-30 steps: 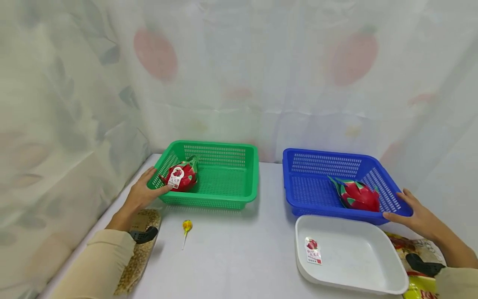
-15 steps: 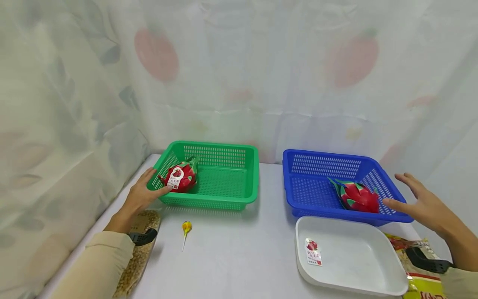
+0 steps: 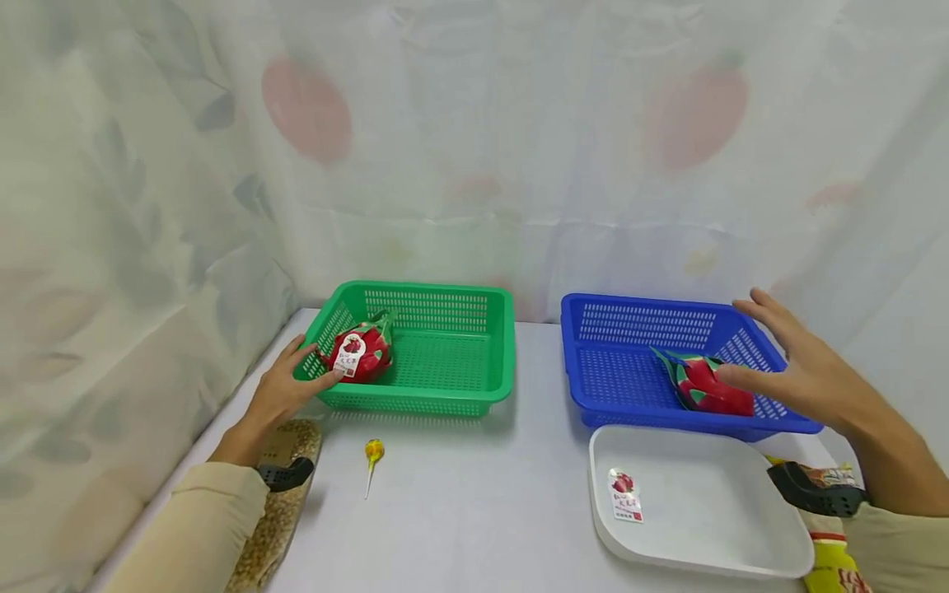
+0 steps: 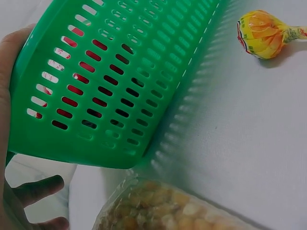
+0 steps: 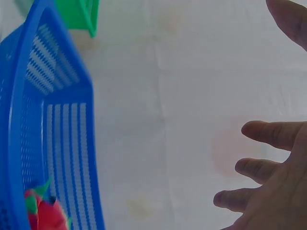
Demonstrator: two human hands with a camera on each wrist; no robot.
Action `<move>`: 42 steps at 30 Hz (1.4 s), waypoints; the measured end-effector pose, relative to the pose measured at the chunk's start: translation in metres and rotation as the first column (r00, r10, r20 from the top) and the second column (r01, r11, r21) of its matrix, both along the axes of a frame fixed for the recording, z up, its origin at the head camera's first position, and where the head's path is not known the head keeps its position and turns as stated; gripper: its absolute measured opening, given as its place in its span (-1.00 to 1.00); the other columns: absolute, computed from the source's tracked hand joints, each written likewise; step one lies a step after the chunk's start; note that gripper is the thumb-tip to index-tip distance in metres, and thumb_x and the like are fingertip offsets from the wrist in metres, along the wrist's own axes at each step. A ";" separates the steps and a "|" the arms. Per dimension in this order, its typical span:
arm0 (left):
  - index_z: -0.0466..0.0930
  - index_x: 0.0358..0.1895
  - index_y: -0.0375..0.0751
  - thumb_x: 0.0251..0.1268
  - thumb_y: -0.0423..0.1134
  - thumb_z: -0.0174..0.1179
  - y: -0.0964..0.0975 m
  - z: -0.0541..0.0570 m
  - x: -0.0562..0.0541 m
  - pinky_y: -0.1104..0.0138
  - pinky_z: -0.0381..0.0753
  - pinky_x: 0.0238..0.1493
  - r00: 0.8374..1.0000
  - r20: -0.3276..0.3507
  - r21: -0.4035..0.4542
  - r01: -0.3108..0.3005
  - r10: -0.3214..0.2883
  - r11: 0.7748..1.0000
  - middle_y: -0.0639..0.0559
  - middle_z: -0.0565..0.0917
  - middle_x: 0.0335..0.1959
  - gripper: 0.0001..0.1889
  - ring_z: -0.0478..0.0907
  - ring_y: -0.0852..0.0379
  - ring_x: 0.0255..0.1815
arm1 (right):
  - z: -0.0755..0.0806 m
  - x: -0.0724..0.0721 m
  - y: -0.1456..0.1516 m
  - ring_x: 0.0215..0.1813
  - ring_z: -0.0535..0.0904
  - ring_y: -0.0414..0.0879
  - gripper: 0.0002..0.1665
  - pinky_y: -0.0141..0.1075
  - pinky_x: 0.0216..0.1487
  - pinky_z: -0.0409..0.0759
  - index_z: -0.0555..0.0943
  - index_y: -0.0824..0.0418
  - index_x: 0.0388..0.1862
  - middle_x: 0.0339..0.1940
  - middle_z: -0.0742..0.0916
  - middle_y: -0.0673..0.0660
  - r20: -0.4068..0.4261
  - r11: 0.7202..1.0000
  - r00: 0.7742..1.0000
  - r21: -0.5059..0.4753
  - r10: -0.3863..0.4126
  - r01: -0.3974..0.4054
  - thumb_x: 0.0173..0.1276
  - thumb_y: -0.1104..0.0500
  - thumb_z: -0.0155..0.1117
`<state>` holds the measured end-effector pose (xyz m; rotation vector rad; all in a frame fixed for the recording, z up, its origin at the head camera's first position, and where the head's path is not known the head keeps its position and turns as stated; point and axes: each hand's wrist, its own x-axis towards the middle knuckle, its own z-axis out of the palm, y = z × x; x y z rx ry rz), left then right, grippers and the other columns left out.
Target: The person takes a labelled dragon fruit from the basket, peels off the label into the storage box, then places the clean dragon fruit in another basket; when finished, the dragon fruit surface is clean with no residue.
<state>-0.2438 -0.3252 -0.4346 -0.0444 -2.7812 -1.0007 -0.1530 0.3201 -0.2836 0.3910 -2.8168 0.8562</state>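
Note:
My left hand (image 3: 285,391) holds the left front corner of a green plastic basket (image 3: 415,399), its thumb over the rim. In that basket lies a red dragon fruit (image 3: 374,359) with a white sticker. My right hand (image 3: 808,375) is raised above the right end of a blue basket (image 3: 615,412), fingers spread and holding nothing. Another dragon fruit (image 3: 715,395) lies in the blue basket, partly behind the right thumb. The right wrist view shows the fingers (image 5: 268,133) apart from the blue basket's rim (image 5: 92,124).
A white tray (image 3: 704,502) with a dragon fruit sticker at its left stands before the blue basket. On the table lie a yellow lollipop (image 3: 374,450), a clear bag of yellowish kernels (image 3: 278,527) under the left forearm, and a yellow packet (image 3: 830,560). Patterned curtains surround the table.
My right hand has let go of the blue basket's right corner, then lifted and moved left over its end. The left hand stays at the green basket.

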 end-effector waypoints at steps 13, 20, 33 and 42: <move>0.12 0.49 -0.27 0.17 0.25 0.24 0.002 0.000 0.003 -0.38 0.00 0.19 0.999 -0.036 0.003 0.003 -0.002 1.000 -0.16 -0.05 0.54 -0.04 -0.08 -0.44 0.43 | 0.023 -0.016 -0.087 0.50 -0.17 0.33 0.11 0.52 0.11 0.01 0.04 0.05 0.58 0.59 -0.08 0.09 0.010 0.979 0.985 -0.119 0.170 -0.167 0.14 -0.05 0.42; 0.13 0.48 -0.27 0.15 0.29 0.24 0.003 -0.002 0.003 -0.37 0.01 0.20 0.999 -0.033 -0.024 -0.016 0.016 1.000 -0.17 -0.03 0.53 -0.02 -0.04 -0.44 0.42 | 0.019 -0.027 -0.132 0.53 -0.17 0.19 0.10 0.43 0.23 -0.05 0.04 0.01 0.57 0.59 -0.05 0.05 0.027 0.967 0.976 -0.145 0.217 -0.211 0.17 -0.14 0.41; 0.10 0.50 -0.23 0.15 0.29 0.23 0.004 -0.003 0.003 -0.36 0.00 0.21 1.000 -0.027 -0.020 -0.016 0.016 1.000 -0.13 -0.06 0.55 -0.02 -0.06 -0.43 0.43 | -0.012 -0.059 -0.224 0.53 -0.11 0.02 0.14 0.24 0.34 0.01 0.03 -0.11 0.57 0.56 0.03 0.00 0.046 0.904 0.939 -0.290 0.342 -0.315 0.12 -0.24 0.41; 0.10 0.50 -0.24 0.14 0.31 0.22 0.002 -0.004 0.003 -0.37 0.00 0.20 0.999 -0.033 -0.023 -0.022 0.022 0.999 -0.15 -0.05 0.54 0.00 -0.06 -0.41 0.43 | -0.037 -0.073 -0.271 0.50 0.03 0.07 0.18 0.24 0.30 0.13 0.04 -0.08 0.57 0.54 0.13 -0.02 0.089 0.873 0.919 -0.357 0.384 -0.331 0.07 -0.27 0.43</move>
